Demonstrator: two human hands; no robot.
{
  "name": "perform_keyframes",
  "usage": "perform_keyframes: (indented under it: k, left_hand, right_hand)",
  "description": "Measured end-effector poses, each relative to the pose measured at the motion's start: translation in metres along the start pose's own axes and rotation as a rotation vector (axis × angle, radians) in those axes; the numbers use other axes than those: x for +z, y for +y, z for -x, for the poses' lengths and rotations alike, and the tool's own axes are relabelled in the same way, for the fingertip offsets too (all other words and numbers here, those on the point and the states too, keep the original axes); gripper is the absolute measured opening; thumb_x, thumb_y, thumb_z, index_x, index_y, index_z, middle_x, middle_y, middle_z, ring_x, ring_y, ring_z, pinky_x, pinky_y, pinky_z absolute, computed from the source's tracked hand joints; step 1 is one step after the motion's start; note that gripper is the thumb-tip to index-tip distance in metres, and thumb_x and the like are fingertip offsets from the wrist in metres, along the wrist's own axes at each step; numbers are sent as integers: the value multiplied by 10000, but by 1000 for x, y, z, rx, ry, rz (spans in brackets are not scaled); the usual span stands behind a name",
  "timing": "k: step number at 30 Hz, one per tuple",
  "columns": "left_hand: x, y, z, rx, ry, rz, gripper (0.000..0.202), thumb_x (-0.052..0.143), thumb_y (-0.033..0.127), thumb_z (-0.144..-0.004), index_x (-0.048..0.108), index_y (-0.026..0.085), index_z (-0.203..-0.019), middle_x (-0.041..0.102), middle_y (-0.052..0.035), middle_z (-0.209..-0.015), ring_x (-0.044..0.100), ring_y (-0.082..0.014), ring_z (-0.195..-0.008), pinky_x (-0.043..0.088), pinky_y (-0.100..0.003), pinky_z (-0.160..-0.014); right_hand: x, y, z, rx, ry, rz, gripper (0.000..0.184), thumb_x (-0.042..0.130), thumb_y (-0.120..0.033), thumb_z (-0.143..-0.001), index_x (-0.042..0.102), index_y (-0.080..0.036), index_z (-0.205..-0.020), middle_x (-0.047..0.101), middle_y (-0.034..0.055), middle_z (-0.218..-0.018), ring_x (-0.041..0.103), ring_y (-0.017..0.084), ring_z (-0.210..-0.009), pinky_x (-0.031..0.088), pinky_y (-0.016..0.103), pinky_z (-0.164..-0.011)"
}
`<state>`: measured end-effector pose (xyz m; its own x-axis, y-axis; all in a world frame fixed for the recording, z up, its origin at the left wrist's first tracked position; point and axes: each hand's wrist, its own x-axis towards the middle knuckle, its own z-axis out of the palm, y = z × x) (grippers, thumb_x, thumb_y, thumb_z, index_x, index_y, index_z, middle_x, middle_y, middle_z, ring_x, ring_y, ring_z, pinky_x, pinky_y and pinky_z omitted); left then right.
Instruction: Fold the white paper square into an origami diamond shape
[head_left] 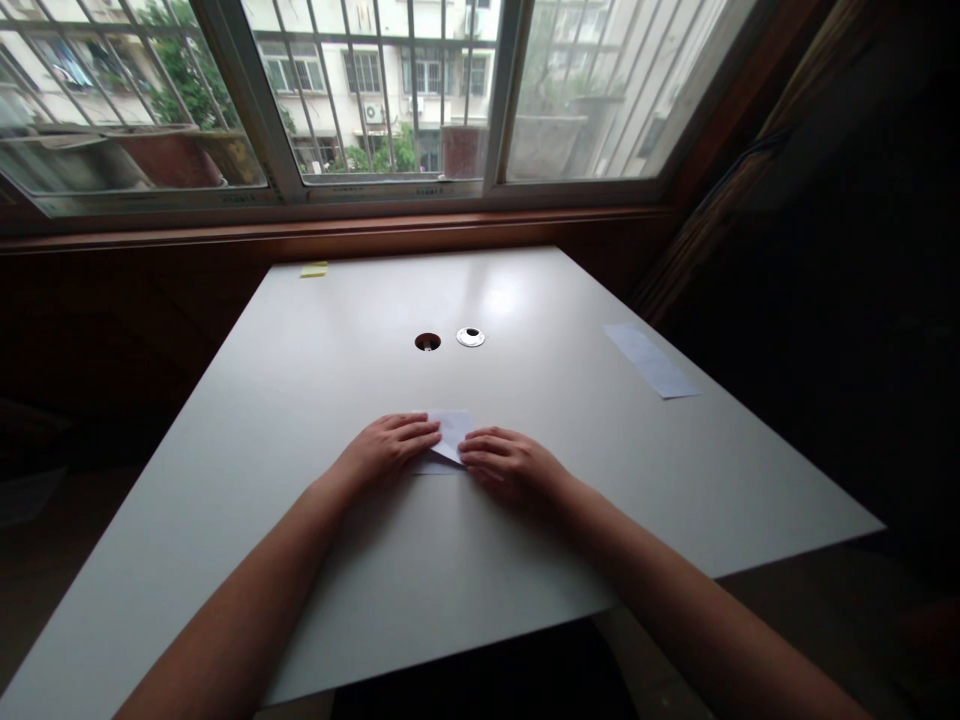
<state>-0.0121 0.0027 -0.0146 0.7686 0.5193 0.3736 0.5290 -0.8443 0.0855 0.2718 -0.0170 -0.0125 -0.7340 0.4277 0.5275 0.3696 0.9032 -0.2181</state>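
A small piece of white paper (452, 428) lies on the white table in front of me, partly folded over, with a raised flap and a lower layer showing at its near edge. My left hand (390, 445) is on its left side, fingers together and pressing the paper down. On the right side, my right hand (514, 462) has its fingers bent and closed on the paper's edge. My right thumb is hidden beneath the hand, and both palms cover part of the paper.
Beyond the paper, the table (360, 340) has a round hole (427, 342) with a silver ring-shaped cover (471, 337) beside it. A white paper strip (651, 360) lies near the right edge. Yellow paper (313, 269) sits at the far left edge. A barred window (390, 195) stands behind.
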Motion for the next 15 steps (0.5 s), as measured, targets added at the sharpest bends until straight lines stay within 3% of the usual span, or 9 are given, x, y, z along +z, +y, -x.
perform_keyframes:
  k: [4, 7, 11, 15]
  left_hand:
    - [0, 1, 1, -55, -73, -54, 465, 512, 181, -922, 510, 241, -1383, 538, -41, -1422, 441, -229, -1368, 424, -427, -1103]
    - [-1, 6, 0, -77, -95, -85, 467, 515, 284, -940, 489, 235, -1404, 498, -48, -1456, 392, -246, -1402, 375, -438, -1135]
    - [1, 9, -2, -89, -68, -105, 468, 451, 473, -977, 524, 237, -1374, 520, -69, -1434, 411, -241, -1391, 365, -429, -1133]
    - [5, 8, -3, -100, -67, -120, 481, 431, 507, -977, 542, 233, -1356, 526, -83, -1427, 426, -243, -1381, 374, -431, -1121]
  right_hand:
    - [1, -4, -1, -33, -5, -25, 305, 635, -164, -878, 656, -226, -1175, 717, 59, -1111, 644, 186, -1067, 551, 372, -982]
    - [-1, -8, -2, -71, -46, -24, 340, 631, -147, -870, 651, -212, -1203, 709, 58, -1140, 619, 194, -1113, 522, 383, -1025]
    - [-6, -11, -4, -83, -98, -23, 353, 637, -159, -867, 657, -233, -1211, 691, 51, -1178, 597, 188, -1136, 510, 370, -1031]
    - [-10, -14, -5, -78, -113, -41, 346, 651, -179, -862, 670, -263, -1197, 683, 47, -1194, 592, 189, -1127, 514, 373, -1015]
